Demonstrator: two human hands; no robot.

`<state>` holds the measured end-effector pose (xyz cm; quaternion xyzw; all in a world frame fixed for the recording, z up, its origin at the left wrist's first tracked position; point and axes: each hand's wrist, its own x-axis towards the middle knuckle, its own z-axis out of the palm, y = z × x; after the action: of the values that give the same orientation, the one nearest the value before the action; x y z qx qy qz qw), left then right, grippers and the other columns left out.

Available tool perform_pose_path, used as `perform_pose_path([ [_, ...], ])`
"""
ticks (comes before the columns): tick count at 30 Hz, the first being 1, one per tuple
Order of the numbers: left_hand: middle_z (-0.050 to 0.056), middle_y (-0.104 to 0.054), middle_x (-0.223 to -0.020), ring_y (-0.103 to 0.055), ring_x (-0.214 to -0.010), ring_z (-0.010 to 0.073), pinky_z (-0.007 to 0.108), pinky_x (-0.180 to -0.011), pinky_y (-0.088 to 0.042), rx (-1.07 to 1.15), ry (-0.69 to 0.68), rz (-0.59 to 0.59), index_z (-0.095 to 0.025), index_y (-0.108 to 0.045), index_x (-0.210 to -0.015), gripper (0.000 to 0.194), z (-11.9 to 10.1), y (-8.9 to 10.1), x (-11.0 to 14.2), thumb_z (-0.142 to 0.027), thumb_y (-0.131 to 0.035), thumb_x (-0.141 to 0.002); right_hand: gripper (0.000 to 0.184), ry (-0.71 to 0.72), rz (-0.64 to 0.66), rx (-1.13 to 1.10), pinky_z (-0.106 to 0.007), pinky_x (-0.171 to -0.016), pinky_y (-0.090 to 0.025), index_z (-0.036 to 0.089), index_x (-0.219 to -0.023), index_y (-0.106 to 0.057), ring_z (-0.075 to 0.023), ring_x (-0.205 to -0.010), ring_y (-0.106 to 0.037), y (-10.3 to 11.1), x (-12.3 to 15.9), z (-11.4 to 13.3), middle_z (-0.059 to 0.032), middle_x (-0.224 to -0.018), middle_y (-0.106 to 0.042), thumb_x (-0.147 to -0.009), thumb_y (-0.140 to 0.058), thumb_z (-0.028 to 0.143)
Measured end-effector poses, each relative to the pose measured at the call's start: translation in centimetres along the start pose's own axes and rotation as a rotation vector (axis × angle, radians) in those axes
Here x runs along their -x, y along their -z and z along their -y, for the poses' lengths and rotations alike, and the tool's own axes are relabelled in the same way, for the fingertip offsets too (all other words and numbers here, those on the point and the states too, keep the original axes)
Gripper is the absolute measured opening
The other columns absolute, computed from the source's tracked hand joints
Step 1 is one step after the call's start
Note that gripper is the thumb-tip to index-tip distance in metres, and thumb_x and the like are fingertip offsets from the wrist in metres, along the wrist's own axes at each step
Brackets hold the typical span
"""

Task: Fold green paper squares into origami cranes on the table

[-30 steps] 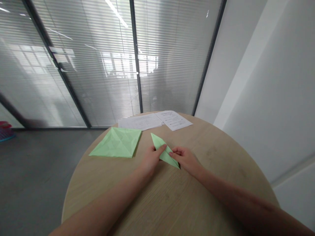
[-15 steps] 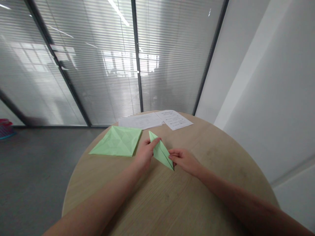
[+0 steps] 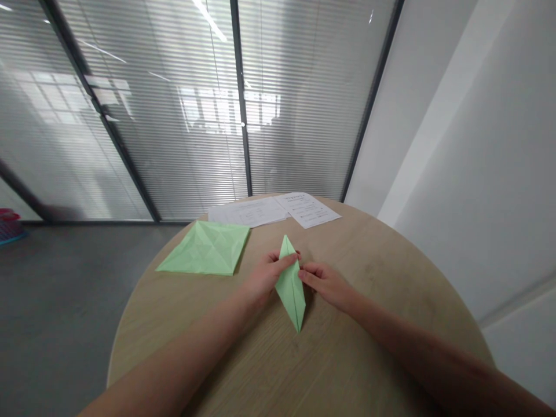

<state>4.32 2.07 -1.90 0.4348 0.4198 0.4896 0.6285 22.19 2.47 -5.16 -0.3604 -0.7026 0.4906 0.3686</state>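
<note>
A piece of light green folded paper (image 3: 290, 288), long and diamond-shaped with a crease down its middle, is held above the table. My left hand (image 3: 268, 274) grips it from the left, the thumb lying across its upper part and the other fingers behind. At its right edge, my right hand (image 3: 326, 283) pinches the paper between thumb and fingers. The lower point hangs toward me. To the left lies a larger creased green paper (image 3: 206, 249), flat on the table.
The round wooden table (image 3: 382, 278) carries printed white sheets (image 3: 309, 211) at its far edge, partly overlapping. Behind it stands a glass partition (image 3: 195, 156) with blinds, and a white wall (image 3: 490, 174) rises at the right. A red and blue basket (image 3: 9, 226) sits on the floor at far left.
The folded paper has turned from slanting to nearly upright, its lower point now nearer to me. My left hand moved left, then back right with it; my right hand stays at its right edge.
</note>
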Motion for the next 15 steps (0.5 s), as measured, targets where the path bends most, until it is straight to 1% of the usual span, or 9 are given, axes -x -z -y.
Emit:
perform_pose_path([
  [3, 0.009, -0.075, -0.08, -0.064, -0.064, 0.0171, 0.028, -0.061, -0.049, -0.025, 0.014, 0.005, -0.012, -0.079, -0.091, 0.042, 0.19, 0.05, -0.03, -0.043, -0.091, -0.065, 0.053, 0.002, 0.025, 0.043, -0.025, -0.053, -0.032, 0.021, -0.064, -0.056, -0.0128, -0.057, -0.041, -0.13, 0.17, 0.29, 0.0036, -0.06, -0.045, -0.089, -0.064, 0.067],
  [6, 0.009, -0.074, -0.078, -0.064, -0.063, 0.0169, 0.028, -0.061, -0.048, -0.04, 0.019, 0.019, -0.011, -0.08, -0.092, 0.042, 0.31, 0.02, -0.06, -0.042, -0.091, -0.065, 0.054, -0.008, 0.033, 0.062, -0.025, -0.051, -0.03, 0.021, -0.061, -0.052, -0.0126, -0.056, -0.039, -0.22, 0.17, 0.18, 0.0041, -0.058, -0.042, -0.09, -0.065, 0.065],
  [11, 0.01, -0.075, -0.079, -0.064, -0.063, 0.0168, 0.028, -0.06, -0.048, -0.035, 0.019, 0.02, -0.011, -0.08, -0.088, 0.043, 0.51, -0.04, -0.17, -0.043, -0.092, -0.062, 0.051, -0.028, 0.027, 0.101, -0.026, -0.052, -0.03, 0.021, -0.062, -0.054, -0.0128, -0.055, -0.04, -0.29, 0.01, -0.18, 0.004, -0.056, -0.043, -0.093, -0.062, 0.06],
  [15, 0.01, -0.074, -0.08, -0.063, -0.065, 0.0172, 0.028, -0.06, -0.047, -0.071, 0.005, -0.004, -0.012, -0.08, -0.086, 0.042, 0.51, 0.04, -0.19, -0.048, -0.089, -0.067, 0.046, -0.037, 0.069, 0.112, -0.027, -0.054, -0.032, 0.02, -0.066, -0.057, -0.0135, -0.057, -0.043, -0.44, 0.05, 0.13, 0.0026, -0.06, -0.048, -0.092, -0.063, 0.058],
])
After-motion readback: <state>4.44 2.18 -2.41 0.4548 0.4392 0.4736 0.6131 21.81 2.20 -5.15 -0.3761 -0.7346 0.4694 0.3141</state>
